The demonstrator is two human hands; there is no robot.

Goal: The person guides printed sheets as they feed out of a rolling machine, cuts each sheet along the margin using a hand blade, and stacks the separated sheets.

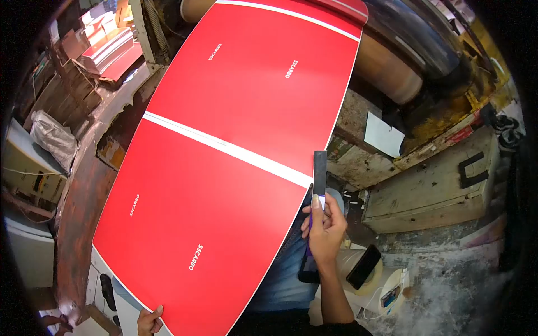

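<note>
A long red printed sheet [185, 168] with white bands and small white lettering slants across the middle of the head view. At the bottom, my left hand [149, 321] pinches the sheet's near left edge, thumb on top. My right hand [326, 229] is closed around a dark flat bar [320, 171] with a white and purple lower part. The bar stands roughly upright at the sheet's right edge, by the end of the middle white band [224, 147]. Whether it touches the sheet, I cannot tell. The sheet's far end lies by large rollers.
Metal and brown rollers [389, 67] fill the upper right. Below them are a white paper [385, 134] and a worn metal cabinet [431, 190]. A black phone [364, 267] lies on a roll of tape at lower right. More red sheets [120, 64] lie at upper left.
</note>
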